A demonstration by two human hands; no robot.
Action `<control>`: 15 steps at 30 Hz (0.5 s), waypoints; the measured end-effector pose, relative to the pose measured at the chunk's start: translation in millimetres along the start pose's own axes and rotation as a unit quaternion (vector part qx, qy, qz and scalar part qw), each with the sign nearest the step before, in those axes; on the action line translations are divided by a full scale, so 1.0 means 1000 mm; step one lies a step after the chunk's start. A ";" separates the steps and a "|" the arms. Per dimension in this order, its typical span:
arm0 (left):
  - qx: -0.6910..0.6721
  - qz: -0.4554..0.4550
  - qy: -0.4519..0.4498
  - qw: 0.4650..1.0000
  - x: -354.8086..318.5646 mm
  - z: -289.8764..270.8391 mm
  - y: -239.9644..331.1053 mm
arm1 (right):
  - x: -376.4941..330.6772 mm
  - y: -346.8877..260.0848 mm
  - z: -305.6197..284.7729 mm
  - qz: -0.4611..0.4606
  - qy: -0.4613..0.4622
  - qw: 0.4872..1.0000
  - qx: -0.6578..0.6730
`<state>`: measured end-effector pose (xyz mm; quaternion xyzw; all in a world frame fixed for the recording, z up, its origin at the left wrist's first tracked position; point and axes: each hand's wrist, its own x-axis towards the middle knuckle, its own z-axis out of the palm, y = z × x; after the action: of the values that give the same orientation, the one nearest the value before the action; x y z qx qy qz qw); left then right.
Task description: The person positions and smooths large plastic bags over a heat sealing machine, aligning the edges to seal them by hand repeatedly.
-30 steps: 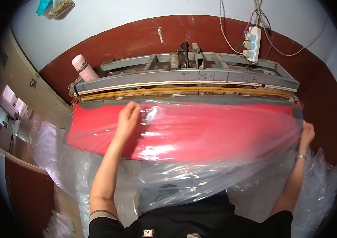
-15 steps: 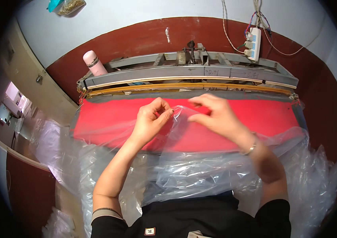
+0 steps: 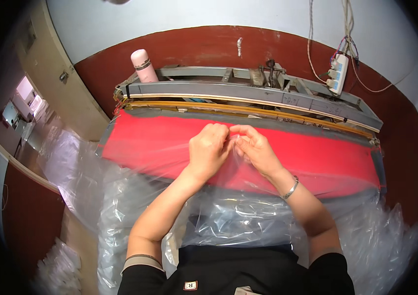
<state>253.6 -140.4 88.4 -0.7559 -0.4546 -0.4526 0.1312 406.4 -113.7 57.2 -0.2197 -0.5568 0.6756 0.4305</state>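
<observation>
A thin, see-through plastic sheet (image 3: 238, 216) drapes over a long red padded surface (image 3: 145, 137) and hangs down toward me. Above the middle of the red surface, my left hand (image 3: 210, 147) is closed, with a gathered bit of the sheet at its fingertips. Right beside it, my right hand (image 3: 256, 150) pinches the same raised bit of film between thumb and fingers. Between the hands the film rises to a small peak. The exact fingertip grip is partly hidden.
Behind the red surface runs a grey metal frame (image 3: 194, 89) with a yellow strip (image 3: 228, 110). A pink bottle (image 3: 144, 66) stands at its left end. A power strip (image 3: 338, 73) with cables hangs on the wall. Crumpled film (image 3: 61, 268) lies at lower left, near a door (image 3: 71, 73).
My right hand has come in from the right to meet the left and closed on the film. The whole view has shifted and tilted slightly.
</observation>
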 end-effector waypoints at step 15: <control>0.375 -0.346 -0.074 0.857 -0.139 -0.114 -0.248 | -0.048 -0.016 -0.302 -0.188 0.496 0.846 -0.051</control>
<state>-35.2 -152.2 -12.4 -0.4743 -0.8307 -0.2065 0.2055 671.4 16.7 -22.2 -0.4381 -0.3336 0.3537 0.7561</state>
